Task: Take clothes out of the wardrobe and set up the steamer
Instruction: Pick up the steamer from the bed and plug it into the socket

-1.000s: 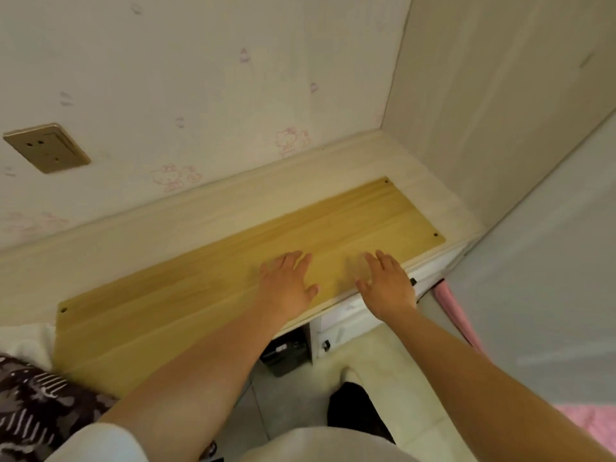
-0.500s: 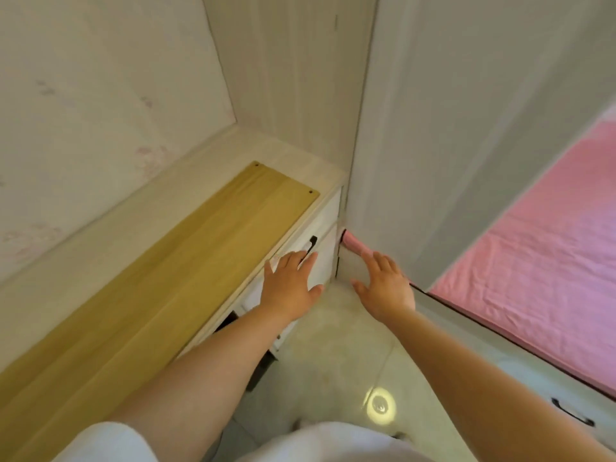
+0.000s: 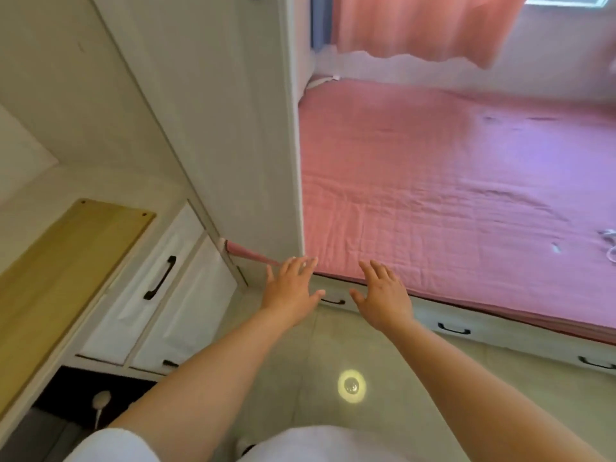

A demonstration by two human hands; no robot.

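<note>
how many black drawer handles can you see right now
5 visible: one on the cabinet drawer under the wooden board, a short one at that cabinet's lower edge, and three under the bed: between the hands, and. The hands may hide more.

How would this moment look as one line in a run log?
left hand: open, empty | right hand: open, empty | wardrobe: shut | clothes, steamer: not seen

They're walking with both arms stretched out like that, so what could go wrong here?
Both hands, left and right, are open and hold nothing. They reach toward the tall white cabinet's corner and the bed, so fingers might knock that hard edge. The floor looks glossy, with a lamp reflected in it, so a foot could slip. The bed drawers' black handles stick out low and might catch a shin.
</note>
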